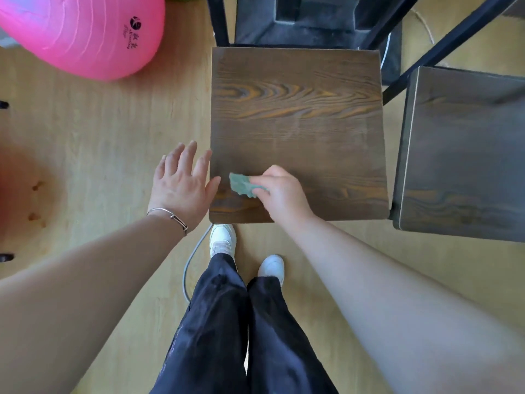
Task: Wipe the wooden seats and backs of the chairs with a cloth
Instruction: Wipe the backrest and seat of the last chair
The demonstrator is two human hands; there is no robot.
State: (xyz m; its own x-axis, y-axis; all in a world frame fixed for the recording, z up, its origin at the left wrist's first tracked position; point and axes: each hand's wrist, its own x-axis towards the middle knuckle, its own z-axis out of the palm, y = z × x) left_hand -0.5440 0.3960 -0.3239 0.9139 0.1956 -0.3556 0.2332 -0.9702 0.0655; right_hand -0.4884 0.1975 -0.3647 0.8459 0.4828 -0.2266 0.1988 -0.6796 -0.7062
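Observation:
A dark brown wooden chair seat [298,115] with strong grain fills the middle of the head view. My right hand [279,191] grips a crumpled green cloth [241,184] and holds it down on the seat's near left part. My left hand [183,179] hovers with fingers spread just off the seat's left edge, its thumb at that edge. A second wooden seat [460,155], greyer in tone, stands to the right. The chair's back is not plainly visible.
A large pink exercise ball [82,32] lies on the light wood floor at the upper left. Black metal chair frames [426,46] cross the top right. My white shoes [223,240] and a grey cable [189,265] are just below the seat.

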